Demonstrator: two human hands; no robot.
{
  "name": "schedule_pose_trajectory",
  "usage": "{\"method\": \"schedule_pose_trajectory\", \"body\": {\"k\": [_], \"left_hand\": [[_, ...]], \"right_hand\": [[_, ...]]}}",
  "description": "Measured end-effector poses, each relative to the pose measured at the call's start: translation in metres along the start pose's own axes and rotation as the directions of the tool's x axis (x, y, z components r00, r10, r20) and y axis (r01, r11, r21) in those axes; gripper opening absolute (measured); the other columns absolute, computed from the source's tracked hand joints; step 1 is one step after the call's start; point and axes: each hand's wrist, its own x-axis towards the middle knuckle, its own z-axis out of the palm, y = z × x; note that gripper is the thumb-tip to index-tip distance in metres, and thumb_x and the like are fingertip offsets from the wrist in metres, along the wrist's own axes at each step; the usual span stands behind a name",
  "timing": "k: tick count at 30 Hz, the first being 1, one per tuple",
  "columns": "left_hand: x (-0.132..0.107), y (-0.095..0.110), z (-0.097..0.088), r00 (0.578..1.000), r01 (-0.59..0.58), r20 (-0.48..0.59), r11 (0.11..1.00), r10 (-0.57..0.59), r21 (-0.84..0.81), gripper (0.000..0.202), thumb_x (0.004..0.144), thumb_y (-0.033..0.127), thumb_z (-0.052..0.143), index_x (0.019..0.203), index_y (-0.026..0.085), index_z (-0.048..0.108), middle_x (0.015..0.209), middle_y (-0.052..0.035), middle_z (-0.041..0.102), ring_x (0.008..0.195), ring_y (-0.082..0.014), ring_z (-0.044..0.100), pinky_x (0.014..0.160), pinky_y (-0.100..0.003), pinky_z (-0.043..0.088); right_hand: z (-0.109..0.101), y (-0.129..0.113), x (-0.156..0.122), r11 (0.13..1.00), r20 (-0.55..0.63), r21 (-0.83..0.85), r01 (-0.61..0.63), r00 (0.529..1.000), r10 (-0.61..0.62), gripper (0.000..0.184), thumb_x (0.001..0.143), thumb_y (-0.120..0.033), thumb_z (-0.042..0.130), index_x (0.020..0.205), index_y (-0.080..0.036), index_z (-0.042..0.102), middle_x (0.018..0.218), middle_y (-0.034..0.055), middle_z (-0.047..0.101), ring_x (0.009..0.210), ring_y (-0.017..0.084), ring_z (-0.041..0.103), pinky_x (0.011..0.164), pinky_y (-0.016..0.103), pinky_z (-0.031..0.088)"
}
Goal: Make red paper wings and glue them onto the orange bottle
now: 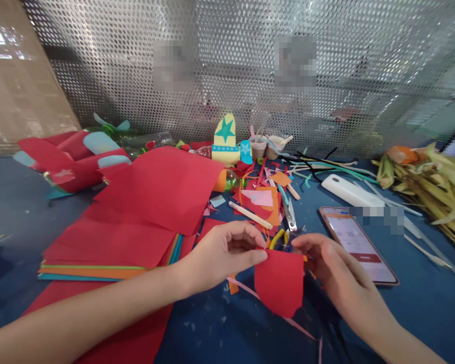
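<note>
My left hand pinches a small red paper piece by its upper left corner, between thumb and fingertips. The piece has a straight top edge and a rounded, cut lower edge. By its right edge hovers my right hand, fingers curved and loosely apart, seemingly holding nothing. Behind the piece, partly hidden, lie a yellow-and-blue handled tool and scissors. A stack of red paper sheets, with green, orange and blue ones beneath, lies left of the hands.
A phone and a white glue gun or similar tool lie at right, near dried corn husks. Paper scraps and a wooden stick are in the middle. Red paper crafts sit at left, before a perforated metal panel.
</note>
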Motion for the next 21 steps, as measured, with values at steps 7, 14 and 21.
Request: {"method": "schedule_pose_trajectory", "body": {"k": [7,14,21], "left_hand": [[0.004,-0.004,-0.002,1.000,0.002,-0.013,0.997,-0.001,0.075,0.012,0.071,0.018,0.068,0.075,0.016,0.057,0.070,0.0036,0.058,0.066,-0.0085,0.056,0.066,-0.021,0.044],[0.013,0.001,-0.020,0.990,-0.114,-0.052,0.952,0.134,0.283,0.020,0.086,0.031,0.053,0.072,0.018,0.048,0.070,-0.0009,0.063,0.068,-0.0133,0.060,0.069,-0.028,0.049],[0.026,0.014,-0.074,0.880,0.009,-0.005,-0.006,0.475,1.000,0.029,0.088,0.037,0.053,0.100,0.017,0.071,0.124,-0.0181,0.052,0.118,-0.0375,0.045,0.094,-0.053,0.042]], "right_hand": [[0.001,-0.002,-0.001,0.998,0.049,-0.056,-0.025,0.998,0.028,0.015,0.077,-0.041,0.069,0.083,-0.027,0.066,0.075,-0.0025,0.063,0.068,0.010,0.058,0.062,0.015,0.048],[0.012,-0.007,-0.006,0.990,-0.147,-0.142,-0.023,0.989,0.002,0.014,0.075,-0.039,0.067,0.074,-0.026,0.061,0.068,-0.0056,0.056,0.062,0.008,0.053,0.061,0.012,0.045],[-0.008,0.006,0.001,0.943,-0.003,-0.327,0.067,0.997,-0.072,0.017,0.078,-0.045,0.063,0.079,-0.028,0.062,0.071,-0.0032,0.062,0.063,0.010,0.061,0.057,0.011,0.049]]}}
